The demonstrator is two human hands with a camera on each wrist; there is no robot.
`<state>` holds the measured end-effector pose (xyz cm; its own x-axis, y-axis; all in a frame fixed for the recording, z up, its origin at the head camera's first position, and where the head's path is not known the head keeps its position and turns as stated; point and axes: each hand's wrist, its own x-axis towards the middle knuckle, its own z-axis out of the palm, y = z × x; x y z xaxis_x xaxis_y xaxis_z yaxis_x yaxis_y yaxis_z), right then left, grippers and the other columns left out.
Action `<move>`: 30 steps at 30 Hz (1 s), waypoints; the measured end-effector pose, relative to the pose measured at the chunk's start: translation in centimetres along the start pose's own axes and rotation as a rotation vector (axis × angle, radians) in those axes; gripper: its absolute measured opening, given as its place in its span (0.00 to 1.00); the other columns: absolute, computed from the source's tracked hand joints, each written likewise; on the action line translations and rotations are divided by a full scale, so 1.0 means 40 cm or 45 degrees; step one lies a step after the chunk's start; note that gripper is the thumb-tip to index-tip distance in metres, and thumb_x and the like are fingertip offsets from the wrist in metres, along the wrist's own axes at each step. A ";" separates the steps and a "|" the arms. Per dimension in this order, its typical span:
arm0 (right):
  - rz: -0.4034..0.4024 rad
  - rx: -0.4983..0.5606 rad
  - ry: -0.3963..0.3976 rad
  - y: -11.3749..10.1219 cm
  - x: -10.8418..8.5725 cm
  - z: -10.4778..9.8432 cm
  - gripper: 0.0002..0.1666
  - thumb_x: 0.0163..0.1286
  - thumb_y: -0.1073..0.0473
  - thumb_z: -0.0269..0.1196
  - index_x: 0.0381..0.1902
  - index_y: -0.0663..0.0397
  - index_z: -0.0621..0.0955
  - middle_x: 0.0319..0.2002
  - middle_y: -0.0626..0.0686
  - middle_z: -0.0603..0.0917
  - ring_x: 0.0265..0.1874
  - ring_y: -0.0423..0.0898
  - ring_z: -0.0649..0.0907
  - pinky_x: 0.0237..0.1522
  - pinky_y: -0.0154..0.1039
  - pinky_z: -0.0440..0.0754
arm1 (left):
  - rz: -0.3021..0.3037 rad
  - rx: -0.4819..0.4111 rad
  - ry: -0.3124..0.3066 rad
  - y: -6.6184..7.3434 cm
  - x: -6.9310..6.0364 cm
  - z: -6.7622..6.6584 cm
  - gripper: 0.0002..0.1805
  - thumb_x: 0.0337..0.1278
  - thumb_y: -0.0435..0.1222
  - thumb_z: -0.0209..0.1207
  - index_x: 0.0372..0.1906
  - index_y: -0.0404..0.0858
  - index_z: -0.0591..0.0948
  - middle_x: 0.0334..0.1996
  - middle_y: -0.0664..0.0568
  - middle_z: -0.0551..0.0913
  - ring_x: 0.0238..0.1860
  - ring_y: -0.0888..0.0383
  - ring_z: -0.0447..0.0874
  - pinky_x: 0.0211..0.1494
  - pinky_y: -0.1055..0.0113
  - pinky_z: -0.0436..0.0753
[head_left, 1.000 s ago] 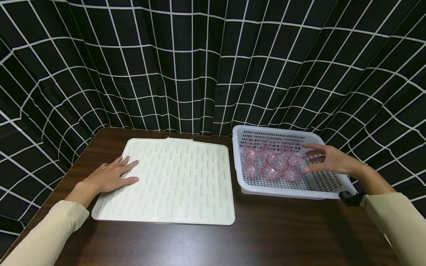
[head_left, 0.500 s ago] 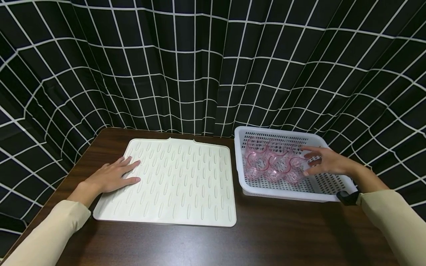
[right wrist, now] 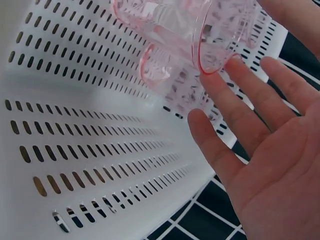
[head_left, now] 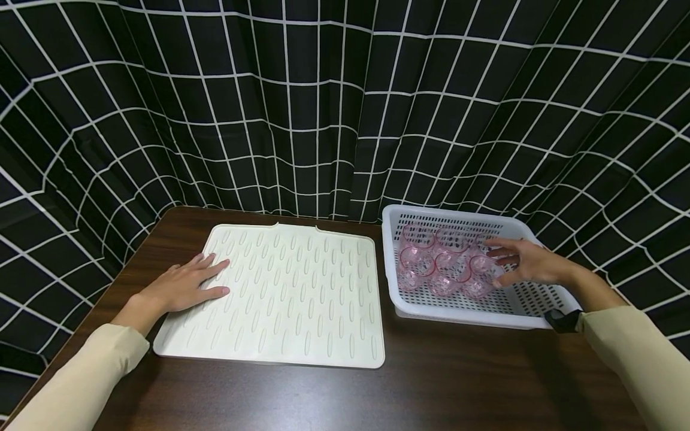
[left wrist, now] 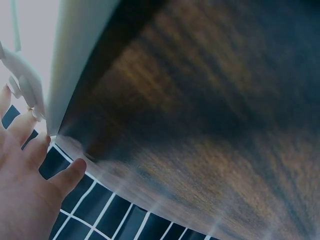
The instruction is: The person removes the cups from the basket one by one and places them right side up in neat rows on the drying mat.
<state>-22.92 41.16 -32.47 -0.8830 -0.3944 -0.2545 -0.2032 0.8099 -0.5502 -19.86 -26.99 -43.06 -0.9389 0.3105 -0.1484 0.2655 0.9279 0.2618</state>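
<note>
My left hand (head_left: 175, 288) lies with fingers spread over the left edge of a white draining mat (head_left: 291, 293) that has raised oval ridges. In the left wrist view, the fingers of that hand (left wrist: 25, 180) are beside the mat's pale edge. My right hand (head_left: 539, 262) reaches over a white perforated basket (head_left: 474, 317), thumb and fingers spread beside the front right one of several clear pink cups (head_left: 478, 284). The right wrist view shows relaxed fingers of the right hand (right wrist: 275, 160) at the red rim of a pink cup (right wrist: 175, 35); firm contact is unclear.
A dark brown wooden table (head_left: 431, 377) lies under the mat and basket. Black curtains (head_left: 302, 108) with a white grid hang behind and at both sides. A black band (head_left: 563, 321) is on the right wrist.
My right hand has shifted slightly left, nearer to the front right cup. The whole view has drifted a little; my left hand stays on the mat.
</note>
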 end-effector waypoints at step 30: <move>-0.026 -0.042 -0.121 -0.015 -0.009 0.001 0.55 0.56 0.57 0.77 0.71 0.73 0.60 0.67 0.77 0.66 0.60 0.75 0.72 0.56 0.67 0.75 | 0.019 -0.005 0.003 0.002 -0.002 -0.002 0.46 0.63 0.68 0.49 0.76 0.43 0.63 0.75 0.31 0.55 0.75 0.30 0.48 0.67 0.25 0.51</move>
<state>-22.45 40.80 -32.07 -0.8348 -0.4490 -0.3187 -0.2359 0.8147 -0.5297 -19.77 -26.97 -42.94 -0.9354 0.3237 -0.1424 0.2785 0.9224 0.2677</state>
